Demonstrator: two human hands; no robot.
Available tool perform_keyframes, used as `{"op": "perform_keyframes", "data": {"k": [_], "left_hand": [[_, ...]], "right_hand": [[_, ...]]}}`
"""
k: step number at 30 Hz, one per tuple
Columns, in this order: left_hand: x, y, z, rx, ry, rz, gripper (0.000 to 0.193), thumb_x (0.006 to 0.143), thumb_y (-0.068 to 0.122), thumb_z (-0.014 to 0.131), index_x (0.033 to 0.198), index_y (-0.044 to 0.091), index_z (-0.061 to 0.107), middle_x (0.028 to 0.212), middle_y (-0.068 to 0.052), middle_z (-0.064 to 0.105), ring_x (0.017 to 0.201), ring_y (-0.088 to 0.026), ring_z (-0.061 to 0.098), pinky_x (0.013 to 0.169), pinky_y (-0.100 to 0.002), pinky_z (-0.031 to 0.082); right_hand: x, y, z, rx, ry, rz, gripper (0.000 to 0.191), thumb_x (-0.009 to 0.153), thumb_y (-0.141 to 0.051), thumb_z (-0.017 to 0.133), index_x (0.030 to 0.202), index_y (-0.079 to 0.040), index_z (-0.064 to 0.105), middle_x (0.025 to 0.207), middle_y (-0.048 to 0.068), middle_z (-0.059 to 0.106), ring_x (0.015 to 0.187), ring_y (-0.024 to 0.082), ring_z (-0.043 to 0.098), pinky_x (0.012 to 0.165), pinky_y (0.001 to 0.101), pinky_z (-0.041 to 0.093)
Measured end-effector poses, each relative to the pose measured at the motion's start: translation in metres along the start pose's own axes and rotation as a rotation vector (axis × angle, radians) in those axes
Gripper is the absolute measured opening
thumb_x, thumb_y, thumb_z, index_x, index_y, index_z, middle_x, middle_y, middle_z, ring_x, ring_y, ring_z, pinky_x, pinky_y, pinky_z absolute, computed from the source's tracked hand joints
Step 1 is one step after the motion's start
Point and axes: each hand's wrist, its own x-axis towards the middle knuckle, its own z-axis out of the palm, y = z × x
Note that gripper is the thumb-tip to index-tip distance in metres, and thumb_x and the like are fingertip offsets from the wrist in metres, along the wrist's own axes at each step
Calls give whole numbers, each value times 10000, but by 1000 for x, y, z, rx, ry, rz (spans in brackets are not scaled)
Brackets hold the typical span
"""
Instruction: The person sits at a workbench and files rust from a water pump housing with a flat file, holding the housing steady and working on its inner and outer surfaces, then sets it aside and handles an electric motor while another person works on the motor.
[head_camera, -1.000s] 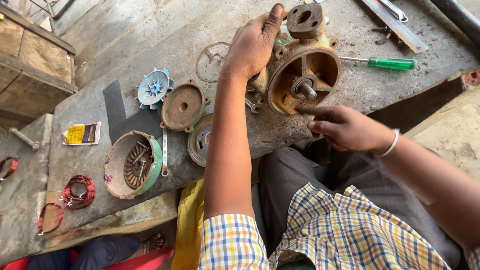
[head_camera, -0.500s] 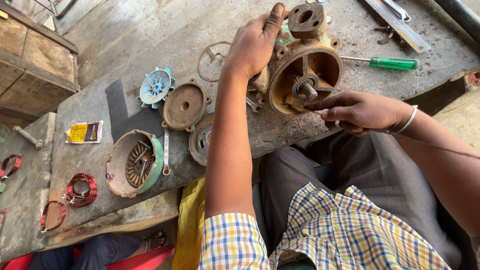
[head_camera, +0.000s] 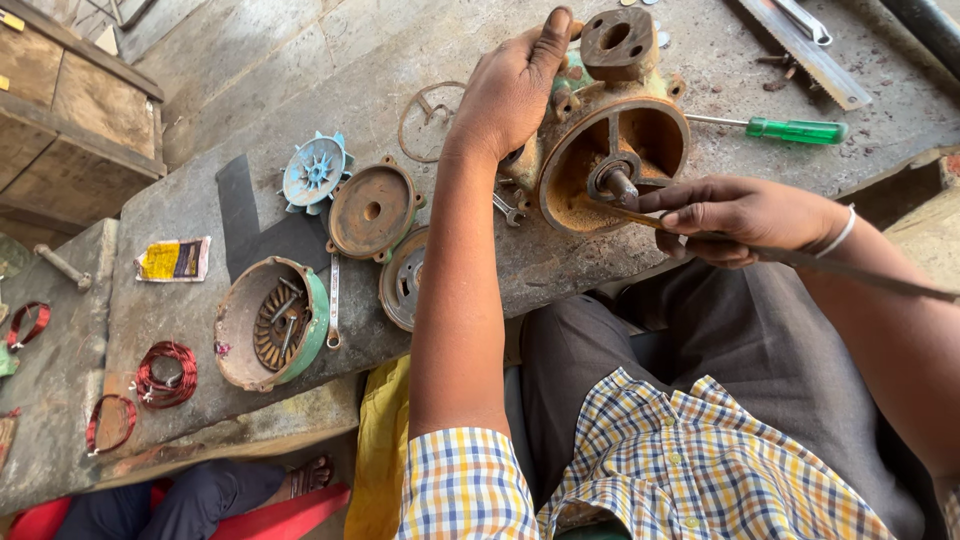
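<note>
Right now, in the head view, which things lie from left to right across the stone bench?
Copper wire coil → yellow packet → green motor housing → rusty round cover → left hand → rusty pump casing → right hand → green screwdriver.

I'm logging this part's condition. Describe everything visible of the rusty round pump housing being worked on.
The rusty round cast-metal pump housing lies at the concrete bench's front edge, its open mouth turned toward the camera. Inside, orange rust coats the wall, and a central hub with a shaft stub sits on spokes. Traces of green paint show outside, with a square flanged port on top. The left hand grips its upper left; the right hand pokes a thin metal rod into the rim.
</note>
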Motion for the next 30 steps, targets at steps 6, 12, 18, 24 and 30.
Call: {"op": "perform_keyframes", "data": {"k": [6, 12, 18, 24, 30], "left_hand": [[-1, 2, -1, -15, -24, -11, 875, 912, 830, 263, 1305, 202, 727, 1076, -99, 821, 1129, -248, 757, 986, -435, 559], [-2, 2, -2, -14, -1, -6, 894, 931, 824, 274, 1295, 148, 733, 1153, -127, 790, 1153, -269, 740, 992, -436, 552], [-1, -2, 0, 8, -9, -24, 929, 902, 834, 245, 1310, 142, 712, 1175, -146, 778, 1152, -287, 733, 991, -453, 548], [3, 0, 2, 26, 2, -54, 910, 888, 831, 231, 1323, 188, 707, 1236, -146, 746, 1207, -301, 698, 1004, -491, 526], [0, 4, 0, 25, -6, -45, 887, 912, 812, 248, 1332, 171, 695, 1232, -144, 759, 1216, -307, 696, 1023, -483, 520]], "right_hand": [[-7, 7, 15, -375, 182, 84, 570, 976, -214, 558, 1546, -206, 533, 779, 83, 678, 415, 84, 443, 352, 256, 385], [-35, 13, 26, -535, 261, -101, 579, 964, -198, 579, 1540, -161, 537, 768, 69, 665, 512, 84, 475, 444, 272, 462], [-18, -5, 29, -847, 352, 160, 420, 1034, -318, 538, 1403, -123, 585, 720, 145, 755, 462, 184, 647, 488, 313, 544], [-31, -4, 19, -284, 306, 158, 548, 949, -270, 488, 1482, -157, 540, 775, 137, 799, 397, 180, 568, 354, 320, 447], [-40, 32, 23, 15, -132, 82, 456, 1119, -230, 481, 1402, 125, 526, 887, 274, 811, 439, 190, 645, 333, 300, 493]]}}
